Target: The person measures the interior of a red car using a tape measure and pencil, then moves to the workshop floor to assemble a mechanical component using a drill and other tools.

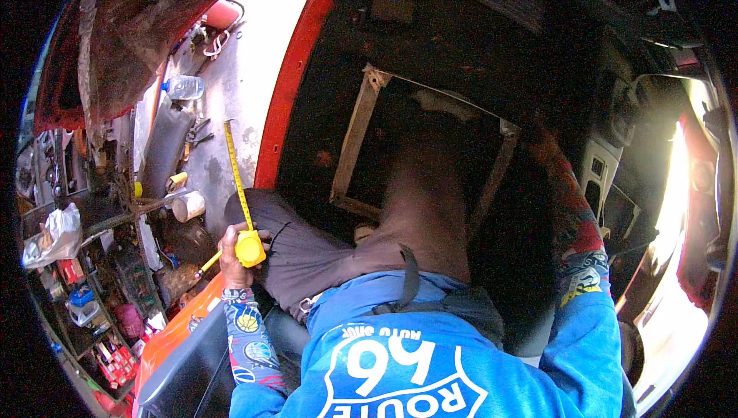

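Observation:
My left hand (232,247) is closed around a yellow tape measure (250,250). Its yellow blade (235,164) sticks out straight, away from me. A thin yellow pencil-like stick (208,265) juts from the same hand on its left side. In the dark vehicle interior lies a rectangular frame (358,132) of pale bars, with my bent leg (427,195) across its middle. My right arm reaches forward, and my right hand (540,141) is at the frame's far right corner. Shadow hides its fingers and whatever they may touch.
A red door-sill edge (296,64) runs along the left of the dark interior. Outside are a clear plastic bottle (185,87), a white cylindrical container (188,206) and cluttered shelves (115,280). An orange door panel (184,322) stands at the lower left. Bright light enters at the right.

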Available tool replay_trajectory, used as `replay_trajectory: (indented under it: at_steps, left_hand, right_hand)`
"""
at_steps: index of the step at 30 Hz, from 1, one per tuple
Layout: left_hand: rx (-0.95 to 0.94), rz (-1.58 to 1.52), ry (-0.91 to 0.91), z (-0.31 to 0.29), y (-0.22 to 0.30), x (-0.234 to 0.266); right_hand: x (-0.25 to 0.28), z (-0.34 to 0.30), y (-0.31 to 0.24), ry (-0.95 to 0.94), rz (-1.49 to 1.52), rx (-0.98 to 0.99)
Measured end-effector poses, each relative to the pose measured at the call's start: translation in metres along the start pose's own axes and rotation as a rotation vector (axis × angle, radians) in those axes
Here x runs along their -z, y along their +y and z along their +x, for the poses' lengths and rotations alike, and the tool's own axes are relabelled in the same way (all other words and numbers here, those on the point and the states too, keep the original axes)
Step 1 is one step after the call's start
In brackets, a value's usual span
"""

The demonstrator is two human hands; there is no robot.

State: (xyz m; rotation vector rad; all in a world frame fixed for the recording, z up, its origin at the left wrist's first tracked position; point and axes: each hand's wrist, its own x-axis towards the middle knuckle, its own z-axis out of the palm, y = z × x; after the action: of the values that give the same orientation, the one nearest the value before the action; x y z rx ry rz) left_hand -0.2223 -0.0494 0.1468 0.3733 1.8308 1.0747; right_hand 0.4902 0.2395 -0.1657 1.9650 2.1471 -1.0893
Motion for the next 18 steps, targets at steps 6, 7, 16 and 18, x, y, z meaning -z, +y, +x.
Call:
replay_trajectory:
  at_steps: [6,7,16,18]
  left_hand:
    - [0.013,0.019,0.006,-0.0018,0.0031,-0.0010]
    - [0.008,0.024,0.007,-0.0024,0.0039,-0.0015]
    - [0.006,0.031,0.018,-0.0020,0.0041,-0.0039]
    - [0.020,0.061,0.040,-0.0021,0.0042,-0.0034]
  right_hand:
    - [0.0032,-0.0002,-0.0126,-0.066,-0.317,-0.110]
    - [0.0017,0.0004,-0.0119,-0.049,-0.431,-0.137]
    - [-0.0029,-0.0001,-0.0131,-0.025,-0.382,-0.088]
    - [-0.0014,0.0000,-0.0151,-0.034,-0.341,-0.075]
